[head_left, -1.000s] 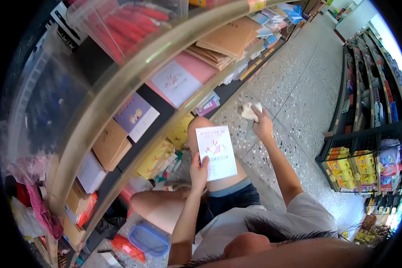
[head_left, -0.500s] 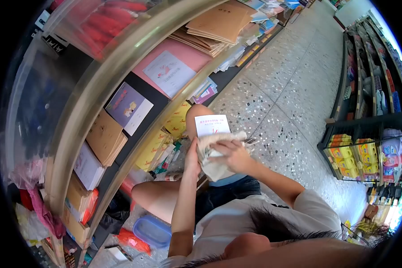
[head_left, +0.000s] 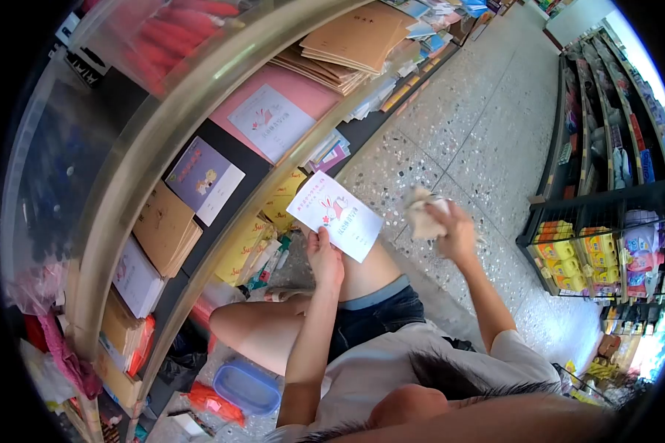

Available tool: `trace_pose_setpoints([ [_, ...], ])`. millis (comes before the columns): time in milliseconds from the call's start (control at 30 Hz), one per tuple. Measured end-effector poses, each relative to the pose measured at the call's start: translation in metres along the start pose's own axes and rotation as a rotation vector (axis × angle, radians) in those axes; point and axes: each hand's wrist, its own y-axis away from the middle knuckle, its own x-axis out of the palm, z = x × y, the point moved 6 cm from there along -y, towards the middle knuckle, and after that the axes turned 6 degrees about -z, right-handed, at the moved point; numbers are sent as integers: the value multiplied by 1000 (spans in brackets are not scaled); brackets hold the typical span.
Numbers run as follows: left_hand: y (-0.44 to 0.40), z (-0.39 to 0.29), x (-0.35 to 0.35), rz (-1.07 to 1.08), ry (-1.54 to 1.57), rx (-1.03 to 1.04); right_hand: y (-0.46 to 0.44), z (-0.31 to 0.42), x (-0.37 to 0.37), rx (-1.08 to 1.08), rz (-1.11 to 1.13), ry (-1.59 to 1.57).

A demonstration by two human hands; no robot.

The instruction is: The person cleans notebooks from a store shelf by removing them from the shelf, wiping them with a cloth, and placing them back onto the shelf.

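Note:
My left hand (head_left: 324, 258) grips a white booklet (head_left: 335, 216) by its lower left edge, above my knee. A rabbit drawing and pink lettering show on the booklet's cover. Off to the right, over the speckled floor, my right hand (head_left: 457, 230) is closed around a crumpled beige cloth (head_left: 425, 214), apart from the booklet. A purple booklet (head_left: 206, 180) and a similar white booklet (head_left: 271, 122) on a pink one lie on the shelf to the left.
Brown paper booklets (head_left: 357, 37) are stacked on the shelf at the top. A blue plastic basin (head_left: 247, 387) and an orange bag (head_left: 216, 402) lie on the floor at lower left. Racks with yellow bottles (head_left: 558, 258) stand at the right.
My right hand has moved off the booklet to the right, taking the cloth with it. The booklet's cover is now uncovered and tilted in my left hand.

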Motion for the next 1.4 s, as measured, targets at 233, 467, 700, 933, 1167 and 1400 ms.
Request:
trace_pose_setpoints([
  [233, -4, 3, -2, 41, -41, -52, 35, 115, 40, -636, 24, -249],
  [467, -5, 2, -1, -20, -31, -51, 18, -48, 106, 13, 501, 346],
  [700, -3, -4, -9, 59, -53, -113, -10, 29, 35, -27, -180, -264],
  [933, 3, 0, -23, 45, -113, -144, -17, 112, 93, -447, -156, -176],
  [1167, 1, -4, -32, 32, -71, -155, -79, 10, 106, 212, -51, -150],
  [1400, 4, -8, -25, -34, -61, -219, -37, 156, 67, -629, -217, -151],
])
